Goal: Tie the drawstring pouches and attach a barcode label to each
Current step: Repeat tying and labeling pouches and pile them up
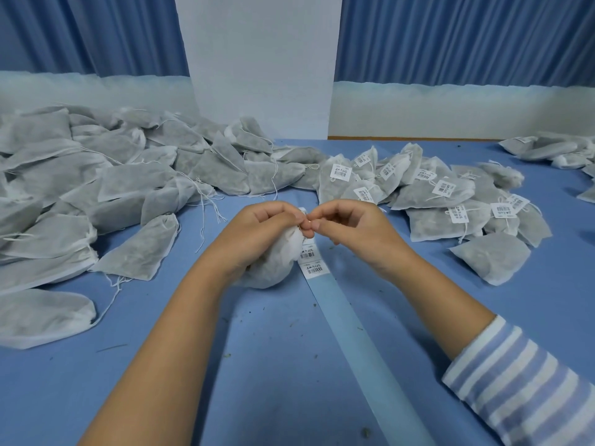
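Centrally, the left hand (257, 233) grips a white pouch (273, 265) over the label strip (314, 268). The right hand (351, 226), touching the left, pinches the pouch's top.

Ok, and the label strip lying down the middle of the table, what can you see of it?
The label strip is a long, narrow, pale blue band, paper-like, lying flat on the blue table. It runs from under the left hand and right hand diagonally to the bottom of the view. Two white barcode labels sit near its far end; the nearer length is bare. The pouch, in the left hand's grip, hides part of its far end.
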`<state>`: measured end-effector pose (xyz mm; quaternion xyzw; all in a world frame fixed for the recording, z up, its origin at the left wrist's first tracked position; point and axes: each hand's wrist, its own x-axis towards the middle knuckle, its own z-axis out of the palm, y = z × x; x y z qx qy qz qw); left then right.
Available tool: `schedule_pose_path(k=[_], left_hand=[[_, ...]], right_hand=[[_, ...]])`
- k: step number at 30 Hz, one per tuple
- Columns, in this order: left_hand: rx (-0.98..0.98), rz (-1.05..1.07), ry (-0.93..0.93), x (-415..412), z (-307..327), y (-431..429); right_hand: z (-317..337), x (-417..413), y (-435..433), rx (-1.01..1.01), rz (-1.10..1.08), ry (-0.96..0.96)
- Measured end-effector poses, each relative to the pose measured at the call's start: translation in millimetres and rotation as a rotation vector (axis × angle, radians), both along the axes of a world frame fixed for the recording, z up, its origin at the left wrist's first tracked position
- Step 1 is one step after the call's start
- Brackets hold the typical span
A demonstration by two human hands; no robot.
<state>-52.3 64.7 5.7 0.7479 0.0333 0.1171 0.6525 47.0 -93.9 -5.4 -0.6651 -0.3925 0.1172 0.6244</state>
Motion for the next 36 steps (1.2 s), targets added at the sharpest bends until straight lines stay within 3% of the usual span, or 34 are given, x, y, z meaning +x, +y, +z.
schedule_pose_path(k=[6,13,21,27,36], left_hand=[[0.044,-0.022,0.037,-0.1,-0.1,-2.2],[0.149,0.213,0.083,3.8,-4.2,0.1],[0.277,0.178,0.099,6.5,-5.4,3.0],[0.326,0.148,0.11,7.3,-5.6,4.5],[0.328,0.129,0.042,5.8,-6.7,6.0]], right_hand=[[-0.8,-0.5,-0.2,-0.056,-0.001,-0.086],[-0.7,-0.3,1.6,-0.117,-0.079,-0.116],[-0.2,-2.5,2.4,-0.064,-0.073,-0.105],[-3.5,-0.6,2.6,-0.164,-0.066,-0.127],[0.8,4.8,0.5,-0.243,0.013,0.11]])
